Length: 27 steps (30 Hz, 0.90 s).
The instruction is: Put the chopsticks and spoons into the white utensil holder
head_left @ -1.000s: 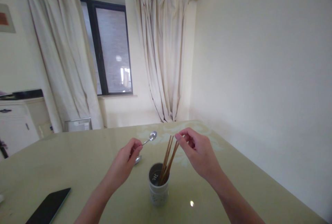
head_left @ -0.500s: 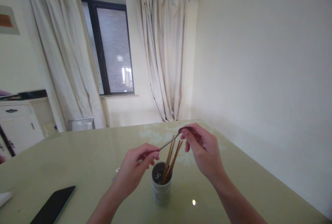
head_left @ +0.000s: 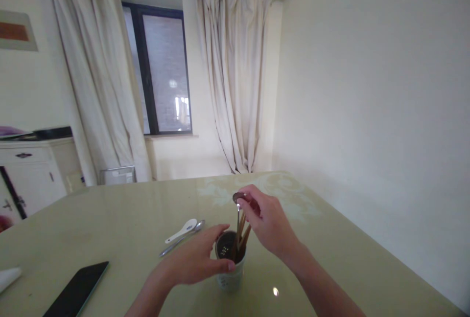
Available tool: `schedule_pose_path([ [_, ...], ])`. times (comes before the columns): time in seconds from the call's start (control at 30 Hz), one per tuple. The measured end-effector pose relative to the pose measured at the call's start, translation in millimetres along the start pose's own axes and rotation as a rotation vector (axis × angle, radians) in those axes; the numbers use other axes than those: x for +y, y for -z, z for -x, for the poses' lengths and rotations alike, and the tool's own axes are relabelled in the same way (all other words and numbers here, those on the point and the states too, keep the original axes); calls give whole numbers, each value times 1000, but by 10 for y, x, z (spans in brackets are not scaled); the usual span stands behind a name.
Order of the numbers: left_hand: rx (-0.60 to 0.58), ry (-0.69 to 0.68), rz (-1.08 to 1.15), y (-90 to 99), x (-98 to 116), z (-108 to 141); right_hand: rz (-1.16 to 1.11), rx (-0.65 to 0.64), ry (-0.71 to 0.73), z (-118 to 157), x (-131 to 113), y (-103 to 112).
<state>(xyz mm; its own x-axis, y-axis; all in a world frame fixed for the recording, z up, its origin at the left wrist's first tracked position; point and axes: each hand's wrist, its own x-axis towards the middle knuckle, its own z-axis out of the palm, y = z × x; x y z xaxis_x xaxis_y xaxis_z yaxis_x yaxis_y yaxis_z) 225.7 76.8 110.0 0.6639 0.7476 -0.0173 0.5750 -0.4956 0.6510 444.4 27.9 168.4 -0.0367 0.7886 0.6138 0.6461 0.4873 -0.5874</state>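
My right hand pinches a metal spoon by its bowl, which points up. The spoon's handle reaches down into a pale chopstick holder. Several brown wooden chopsticks lean inside the holder, partly behind my right hand. Curled about the holder's near left side is my left hand, thumb at the front and fingers at the far rim. Small holes show in the holder's dark bottom. Beyond my left hand, a white spoon and a second metal spoon lie on the table side by side.
A black phone or tablet lies on the green-tinted table at the lower left, with a white item at the left edge. A wall borders the table's right side. Curtains and a window stand behind.
The spoon has turned from slanted to upright, its handle now down in the holder. My left hand has let go of the handle and moved down onto the holder. My right hand has lowered leftward.
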Motion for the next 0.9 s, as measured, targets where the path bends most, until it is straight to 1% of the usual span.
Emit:
schedule_pose_path([
  [0.07,-4,-5,-13,1,44,9,57,-52,13,13,15,-99],
  [0.17,3,-15,-41,-13,108,15,155,-102,35,46,14,-193],
  [0.33,34,-15,-96,-72,150,-2,333,-116,-4,72,0,-238],
  [0.4,46,-16,-103,-81,150,-11,345,-111,-18,65,0,-225],
  [0.53,61,0,-120,-72,152,-16,298,-79,-32,52,1,-207],
  [0.67,46,25,-121,-66,151,-14,293,-68,-46,71,14,-279],
  [0.73,47,25,-122,-65,137,-14,332,-103,-54,88,19,-333],
  [0.9,51,43,-102,-63,85,-26,519,-256,-48,102,3,-408],
])
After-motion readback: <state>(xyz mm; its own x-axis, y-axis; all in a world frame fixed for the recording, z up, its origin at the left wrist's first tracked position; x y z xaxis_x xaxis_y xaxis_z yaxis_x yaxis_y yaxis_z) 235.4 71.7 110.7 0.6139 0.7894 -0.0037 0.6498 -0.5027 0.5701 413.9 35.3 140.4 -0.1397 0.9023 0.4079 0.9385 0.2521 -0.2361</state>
